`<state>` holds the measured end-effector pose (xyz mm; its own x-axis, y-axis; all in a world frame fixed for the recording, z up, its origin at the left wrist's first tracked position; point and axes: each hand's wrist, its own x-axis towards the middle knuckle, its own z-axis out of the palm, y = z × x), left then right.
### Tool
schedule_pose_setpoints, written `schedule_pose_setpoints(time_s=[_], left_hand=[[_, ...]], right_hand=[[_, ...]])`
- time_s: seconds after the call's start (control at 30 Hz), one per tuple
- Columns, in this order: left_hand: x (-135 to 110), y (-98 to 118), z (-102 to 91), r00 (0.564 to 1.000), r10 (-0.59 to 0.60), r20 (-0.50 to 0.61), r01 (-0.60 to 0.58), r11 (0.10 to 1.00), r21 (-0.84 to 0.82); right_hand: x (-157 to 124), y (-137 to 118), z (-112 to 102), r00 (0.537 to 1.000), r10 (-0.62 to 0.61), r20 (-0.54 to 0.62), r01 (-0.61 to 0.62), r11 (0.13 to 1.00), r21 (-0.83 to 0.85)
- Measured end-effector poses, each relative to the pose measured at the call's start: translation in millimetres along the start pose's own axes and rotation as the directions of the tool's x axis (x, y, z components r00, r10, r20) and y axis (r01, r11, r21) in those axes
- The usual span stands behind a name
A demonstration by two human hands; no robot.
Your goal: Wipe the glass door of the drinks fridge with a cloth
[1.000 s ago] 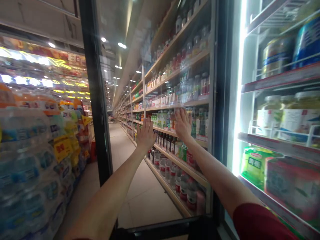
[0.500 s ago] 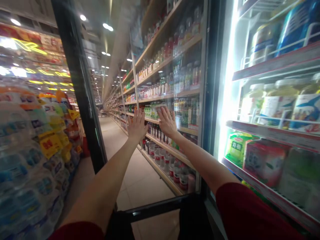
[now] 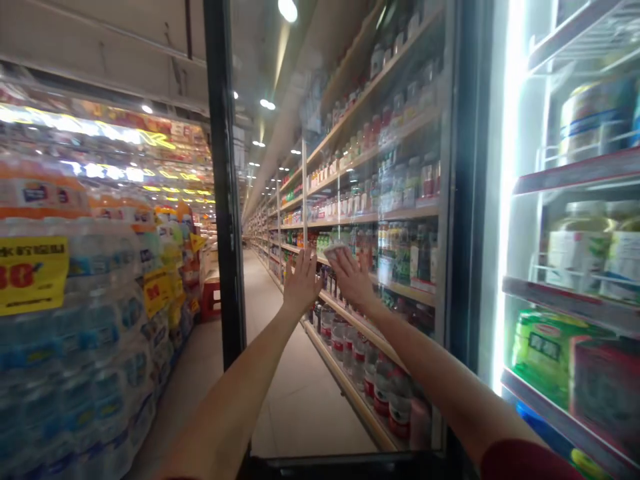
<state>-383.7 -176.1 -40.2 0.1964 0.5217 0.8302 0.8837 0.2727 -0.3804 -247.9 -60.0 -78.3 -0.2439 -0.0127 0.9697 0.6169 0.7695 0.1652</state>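
Both my arms reach forward to the glass door [image 3: 400, 280] of a cooler, which stands swung open in front of me. My left hand [image 3: 301, 283] lies flat on the glass with its fingers spread and holds nothing. Just to its right, my right hand [image 3: 354, 280] presses a small pale cloth [image 3: 335, 251] against the glass; the cloth shows above the fingertips. The two hands are almost side by side. Through the glass I see the aisle's shelves of bottles.
The door's black frame [image 3: 221, 200] stands upright left of my hands. The lit cooler shelves [image 3: 565, 300] at right hold jars and green packs. Stacked water-bottle packs [image 3: 75, 320] with yellow price tags line the left. A tiled aisle floor [image 3: 280, 373] runs ahead.
My right hand with the cloth has slid left and down across the glass, closer to my left hand. My view has swung, so the door frame sits differently.
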Motion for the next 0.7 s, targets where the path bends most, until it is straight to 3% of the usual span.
schedule_pose_setpoints(time_s=[0.07, 0.13, 0.23, 0.3, 0.37, 0.43, 0.47, 0.63, 0.7], left_hand=[[-5.9, -7.2, -2.4, 0.999, -0.038, 0.005, 0.038, 0.999, -0.002], [-11.1, -15.0, -4.6, 0.997, -0.079, 0.002, 0.079, 0.997, -0.011], [-17.9, -25.4, -6.1, 0.993, -0.116, -0.005, 0.115, 0.993, -0.025], [-21.6, -30.2, -5.3, 0.990, -0.141, -0.010, 0.140, 0.990, -0.032], [-24.2, -33.1, -3.2, 0.987, -0.157, -0.019, 0.156, 0.987, -0.040], [-25.8, -34.6, -0.3, 0.987, -0.156, -0.034, 0.155, 0.987, -0.049], [-26.3, -35.0, 1.2, 0.988, -0.150, -0.045, 0.147, 0.988, -0.054], [-27.9, -35.8, 4.1, 0.987, -0.122, -0.104, 0.116, 0.991, -0.063], [-28.7, -36.6, 2.8, 0.988, -0.114, -0.101, 0.108, 0.992, -0.058]], right_hand=[[7.6, 1.4, -0.1, 0.999, -0.044, 0.016, 0.043, 0.999, 0.012], [20.9, 10.5, -2.7, 0.994, 0.109, -0.030, -0.109, 0.994, 0.012], [40.3, 15.9, -5.9, 0.941, 0.325, -0.092, -0.325, 0.946, 0.021], [44.7, 5.6, -4.9, 0.965, 0.260, -0.048, -0.259, 0.966, 0.018], [41.7, -10.3, -3.0, 0.997, 0.066, 0.034, -0.066, 0.997, 0.028], [37.1, -21.4, -2.6, 0.991, -0.094, 0.096, 0.090, 0.995, 0.048], [36.4, -22.9, -3.5, 0.987, -0.113, 0.110, 0.108, 0.993, 0.049], [50.6, -15.3, -9.1, 0.981, 0.190, 0.034, -0.191, 0.982, -0.002], [51.5, -24.0, -4.7, 0.984, 0.180, 0.013, -0.180, 0.984, 0.008]])
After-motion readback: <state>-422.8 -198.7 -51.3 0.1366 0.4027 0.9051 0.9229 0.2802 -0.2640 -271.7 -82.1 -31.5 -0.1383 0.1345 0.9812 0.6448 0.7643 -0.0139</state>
